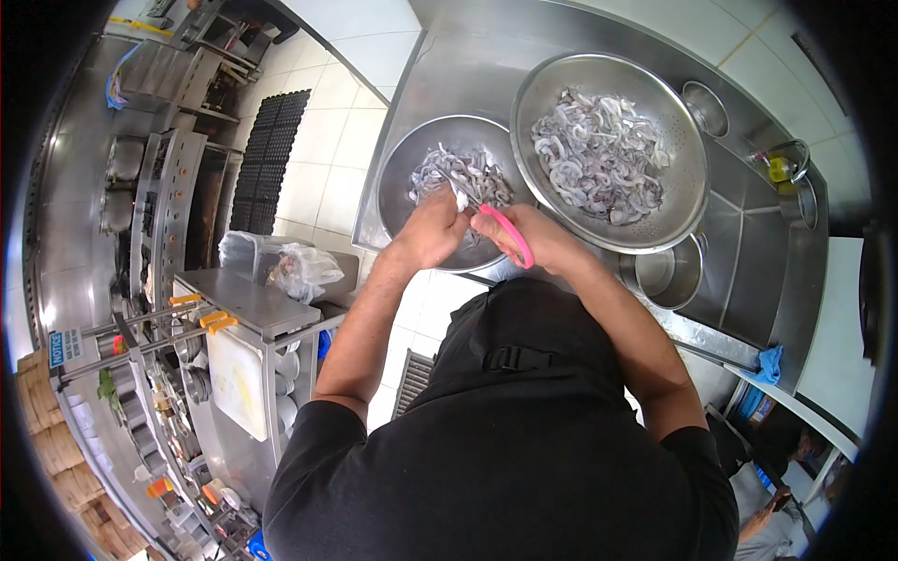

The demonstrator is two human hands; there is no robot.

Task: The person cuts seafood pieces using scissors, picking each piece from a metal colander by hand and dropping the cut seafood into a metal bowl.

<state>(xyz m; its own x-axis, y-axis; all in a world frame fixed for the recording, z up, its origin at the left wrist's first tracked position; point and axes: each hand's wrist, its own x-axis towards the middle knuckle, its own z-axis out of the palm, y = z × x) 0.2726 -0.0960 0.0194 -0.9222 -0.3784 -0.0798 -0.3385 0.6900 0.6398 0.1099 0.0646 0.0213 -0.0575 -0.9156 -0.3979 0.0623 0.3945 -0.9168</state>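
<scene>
My left hand (434, 231) is closed on a small whitish piece of squid (460, 198) above the left steel bowl (393, 161). In my right hand (535, 236) is a pair of scissors (513, 239) with pink handles, its blades pointing toward the piece at my left fingertips. Cut squid (482, 173) lies in the bowl beneath both hands. To the right, a large perforated steel colander (687, 178) holds a bigger heap of grey-white squid strips (599, 154). My fingers partly hide the blades and the held piece.
The colander overlaps a steel pot (675, 278) in the sink area. A small steel bowl (707, 108) and a blue cloth (769, 365) are farther right. Left, a plastic bag (307, 271) sits by a steel counter. Another person (762, 500) is at lower right.
</scene>
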